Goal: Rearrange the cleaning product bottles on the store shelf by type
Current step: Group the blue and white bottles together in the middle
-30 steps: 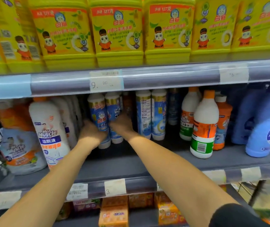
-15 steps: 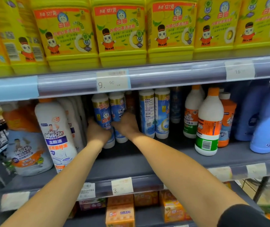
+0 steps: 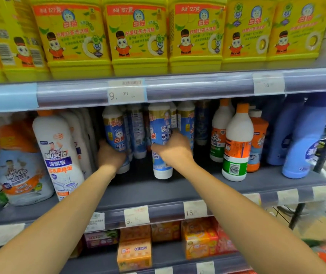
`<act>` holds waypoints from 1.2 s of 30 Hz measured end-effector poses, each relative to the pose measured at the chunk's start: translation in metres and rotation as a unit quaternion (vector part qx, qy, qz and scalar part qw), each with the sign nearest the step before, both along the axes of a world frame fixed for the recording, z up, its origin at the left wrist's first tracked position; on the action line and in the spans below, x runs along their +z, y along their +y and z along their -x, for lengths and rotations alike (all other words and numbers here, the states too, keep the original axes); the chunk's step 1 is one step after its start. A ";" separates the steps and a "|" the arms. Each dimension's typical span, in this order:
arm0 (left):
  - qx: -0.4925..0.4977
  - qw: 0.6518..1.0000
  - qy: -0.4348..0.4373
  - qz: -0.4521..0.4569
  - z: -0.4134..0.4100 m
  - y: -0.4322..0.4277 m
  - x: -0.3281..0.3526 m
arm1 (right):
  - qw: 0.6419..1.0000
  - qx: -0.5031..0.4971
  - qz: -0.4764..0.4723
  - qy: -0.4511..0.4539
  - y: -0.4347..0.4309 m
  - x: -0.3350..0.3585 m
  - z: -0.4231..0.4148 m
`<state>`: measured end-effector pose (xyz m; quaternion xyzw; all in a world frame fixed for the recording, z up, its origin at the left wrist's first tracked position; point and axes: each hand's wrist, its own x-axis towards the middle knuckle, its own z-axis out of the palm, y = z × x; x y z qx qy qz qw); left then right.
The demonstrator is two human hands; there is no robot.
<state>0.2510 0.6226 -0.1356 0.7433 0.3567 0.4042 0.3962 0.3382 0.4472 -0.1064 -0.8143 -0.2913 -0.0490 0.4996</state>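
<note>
On the middle shelf (image 3: pixel 158 190) stand several slim white bottles with blue labels. My left hand (image 3: pixel 109 156) grips the lower part of one blue-label bottle (image 3: pixel 115 133) standing at the left of that group. My right hand (image 3: pixel 175 149) is closed around another blue-label bottle (image 3: pixel 161 139), which sits further forward than its neighbours, its base near the shelf floor. More blue-label bottles (image 3: pixel 138 131) stand between and behind these two. White Mr Muscle bottles (image 3: pixel 57 153) are at the left, and white bottles with orange caps (image 3: pixel 236 143) at the right.
Yellow detergent jugs (image 3: pixel 138 36) fill the top shelf. A Mr Muscle refill pouch (image 3: pixel 20 169) stands far left, and tall blue bottles (image 3: pixel 304 139) far right. Orange soap boxes (image 3: pixel 134 252) lie on the shelf below. Price tags (image 3: pixel 126 93) line the shelf edges.
My right hand has pulled its blue-label bottle forward and to the right, away from the group. My left hand stays on the left bottle. The camera has moved closer.
</note>
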 end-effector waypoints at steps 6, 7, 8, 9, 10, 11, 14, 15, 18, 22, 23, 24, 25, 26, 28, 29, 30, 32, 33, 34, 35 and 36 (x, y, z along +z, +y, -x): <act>0.011 0.999 -0.020 0.022 -0.006 -0.003 -0.003 | 0.998 -0.057 -0.008 0.008 -0.051 -0.005 -0.028; 0.011 0.999 -0.017 0.028 -0.006 -0.003 -0.003 | 0.998 -0.066 -0.013 0.008 -0.056 -0.006 -0.031; 0.009 0.999 -0.013 0.034 -0.006 -0.003 -0.004 | 0.997 -0.074 -0.018 0.009 -0.059 -0.006 -0.035; 0.006 0.999 -0.010 0.041 -0.006 -0.003 -0.006 | 0.997 -0.081 -0.020 0.009 -0.061 -0.007 -0.037; 0.005 0.999 -0.008 0.046 -0.006 -0.003 -0.007 | 0.996 -0.085 -0.020 0.010 -0.062 -0.008 -0.040; 0.006 0.999 -0.008 0.051 -0.006 -0.003 -0.008 | 0.996 -0.089 -0.019 0.011 -0.062 -0.009 -0.042; 0.010 0.998 -0.009 0.058 -0.007 -0.003 -0.010 | 0.996 -0.090 -0.019 0.007 -0.061 -0.012 -0.046; 0.010 0.998 -0.008 0.058 -0.008 -0.002 -0.011 | 0.996 -0.090 -0.019 0.005 -0.060 -0.013 -0.047; 0.008 0.998 -0.005 0.054 -0.009 0.001 -0.012 | 0.995 -0.092 -0.024 0.003 -0.056 -0.015 -0.049; 0.010 0.999 -0.007 0.048 -0.010 0.004 -0.014 | 0.995 -0.095 -0.019 -0.001 -0.054 -0.017 -0.051; 0.009 0.999 -0.007 0.047 -0.010 0.004 -0.014 | 0.995 -0.096 -0.016 -0.003 -0.054 -0.018 -0.052; 0.008 0.999 -0.007 0.044 -0.009 0.004 -0.014 | 0.995 -0.097 -0.013 -0.004 -0.054 -0.019 -0.052; 0.005 0.999 -0.006 0.041 -0.009 0.004 -0.014 | 0.995 -0.098 -0.012 -0.003 -0.054 -0.021 -0.053; 0.002 0.999 -0.007 0.036 -0.008 0.004 -0.013 | 0.995 -0.099 -0.012 -0.002 -0.055 -0.022 -0.053; -0.002 1.000 -0.012 0.026 -0.007 0.004 -0.012 | 0.995 -0.095 -0.016 0.003 -0.057 -0.024 -0.053; -0.002 1.000 -0.016 0.023 -0.006 0.002 -0.012 | 0.996 -0.089 -0.018 0.006 -0.058 -0.025 -0.053; -0.002 1.000 -0.018 0.022 -0.005 0.000 -0.012 | 0.997 -0.080 -0.020 0.010 -0.059 -0.025 -0.053; -0.004 0.999 -0.021 0.024 -0.003 -0.007 -0.011 | 0.998 -0.058 -0.018 0.023 -0.061 -0.028 -0.054; -0.008 0.999 -0.022 0.028 -0.003 -0.012 -0.009 | 0.998 -0.050 -0.011 0.030 -0.062 -0.029 -0.053; -0.016 0.999 -0.023 0.031 -0.002 -0.019 -0.008 | 0.998 -0.046 -0.002 0.035 -0.064 -0.031 -0.053; -0.027 0.999 -0.025 0.033 -0.003 -0.025 -0.005 | 0.998 -0.045 0.009 0.031 -0.066 -0.034 -0.051; -0.040 0.998 -0.030 0.033 -0.004 -0.032 -0.003 | 0.999 -0.046 0.024 0.016 -0.070 -0.037 -0.048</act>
